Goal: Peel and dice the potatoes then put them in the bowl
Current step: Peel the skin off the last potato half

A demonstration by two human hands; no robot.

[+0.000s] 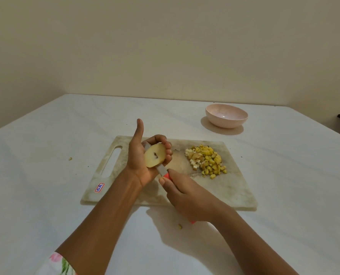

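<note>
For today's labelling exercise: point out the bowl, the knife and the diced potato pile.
bowl [225,125]: head view, outer front wall.
knife [161,170]: head view, bare blade beside the handle.
diced potato pile [207,159]: head view, the pile's middle.

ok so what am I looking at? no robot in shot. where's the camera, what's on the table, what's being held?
There is no robot: a person works with bare hands, and the single picture comes from a wide-angle camera on their head, looking forward and down. That is why both forearms come in from the bottom edge. The left hand holds a cut potato above the board, its cut face toward the camera, thumb sticking up. The right hand grips a red-handled knife, whose blade runs behind the potato. The board lies on the white table and has a pile of dice on its right part. A pink bowl stands beyond the board, to the right; no dice show in it. Two small scraps lie on the table.
</note>
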